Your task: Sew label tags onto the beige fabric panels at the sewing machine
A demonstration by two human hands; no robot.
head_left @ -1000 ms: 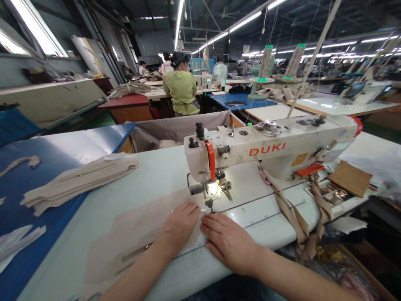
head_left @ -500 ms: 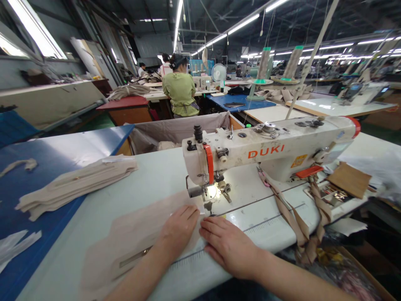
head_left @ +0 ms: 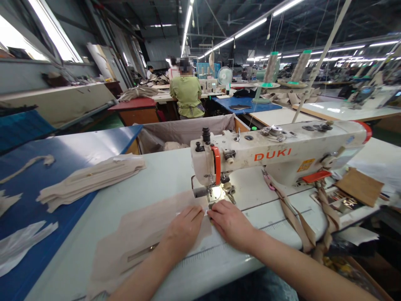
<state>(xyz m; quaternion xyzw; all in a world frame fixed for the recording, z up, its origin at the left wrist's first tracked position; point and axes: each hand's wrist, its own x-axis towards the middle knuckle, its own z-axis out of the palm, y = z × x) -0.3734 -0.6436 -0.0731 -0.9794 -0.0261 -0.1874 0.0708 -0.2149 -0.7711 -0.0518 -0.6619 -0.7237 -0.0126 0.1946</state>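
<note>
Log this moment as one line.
left hand: flat on beige fabric | right hand: flat on fabric edge, just before sewing machine | lamp: lit

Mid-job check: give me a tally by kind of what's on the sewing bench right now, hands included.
Sewing machine: 1
Hands on the fabric: 2 (left hand, right hand)
Flat beige fabric panel under the hands: 1
Stack of beige pieces: 1
Brown card: 1
Total: 6
</note>
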